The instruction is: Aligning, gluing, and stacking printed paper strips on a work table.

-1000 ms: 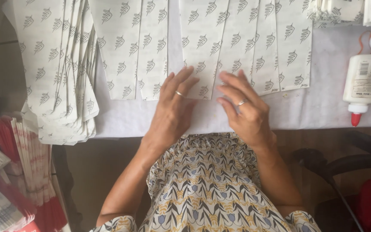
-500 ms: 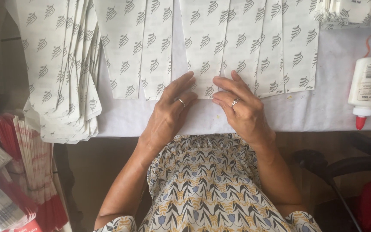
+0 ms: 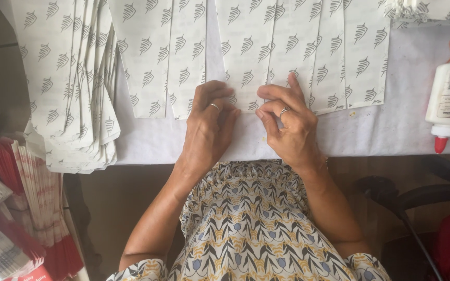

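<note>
White cloth covers the table (image 3: 391, 130), where the middle patterned paper sheet (image 3: 246, 62) is pinched at its bottom edge by the left hand (image 3: 207, 127) and right hand (image 3: 287, 125). Misalignment is risked if neighbouring sheets (image 3: 154, 57) are nudged; a glue bottle (image 3: 449, 99) lies right.

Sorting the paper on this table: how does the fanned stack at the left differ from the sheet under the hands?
The fanned stack of white patterned paper sheets holds many layers, splayed and overhanging the table edge; the white patterned paper sheet under the hands lies flat in a row, within the table. The stack is untouched; the left hand and right hand press on the sheet's lower edge. Both carry the same dark leaf-like print.
</note>
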